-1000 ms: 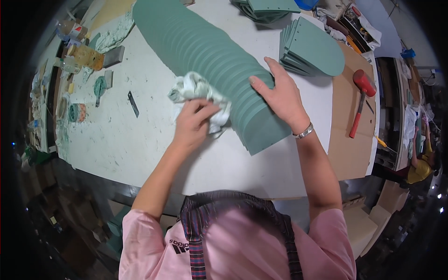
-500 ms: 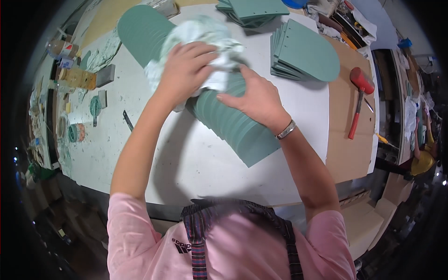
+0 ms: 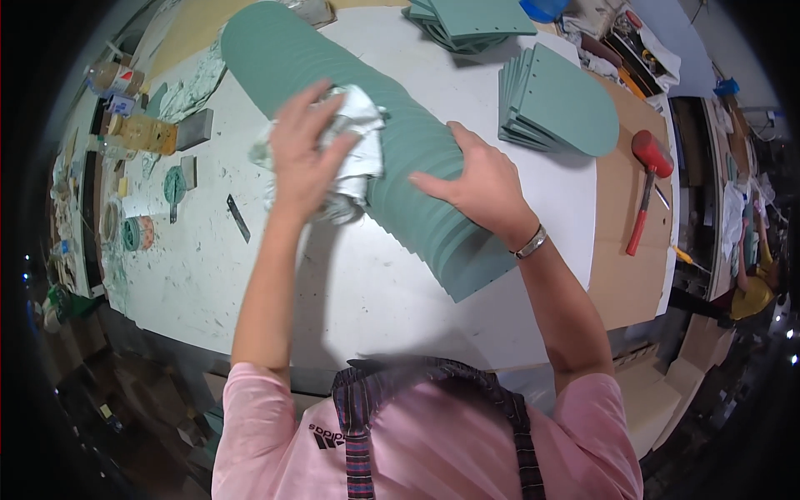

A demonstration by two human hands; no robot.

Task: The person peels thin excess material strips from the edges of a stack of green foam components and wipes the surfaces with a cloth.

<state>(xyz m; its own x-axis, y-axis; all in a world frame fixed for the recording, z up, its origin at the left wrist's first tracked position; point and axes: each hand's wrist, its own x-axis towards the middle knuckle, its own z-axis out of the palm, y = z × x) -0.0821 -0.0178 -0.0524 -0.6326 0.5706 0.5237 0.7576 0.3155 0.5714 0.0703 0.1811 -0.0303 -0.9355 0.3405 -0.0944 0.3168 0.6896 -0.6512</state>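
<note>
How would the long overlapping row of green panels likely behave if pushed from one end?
The row of green panels would probably slide and bunch rather than move as one, since the pieces overlap with no visible fastening. Each panel seems fairly stiff, judging by its smooth, unwrinkled surface. The right hand resting on the near part might limit shifting there.

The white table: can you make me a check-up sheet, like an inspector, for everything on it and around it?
Surface: white table smudged on the left; brown board on the right.
Job's things: long row of overlapping green sheets; white cloth against its left side.
Clutter: red mallet, bottle of yellow liquid, dark strip.
Grips: left hand at the cloth, blurred; right hand spread on the row.
Cables: none clearly seen.
Surroundings: another person in yellow, far right.
</note>
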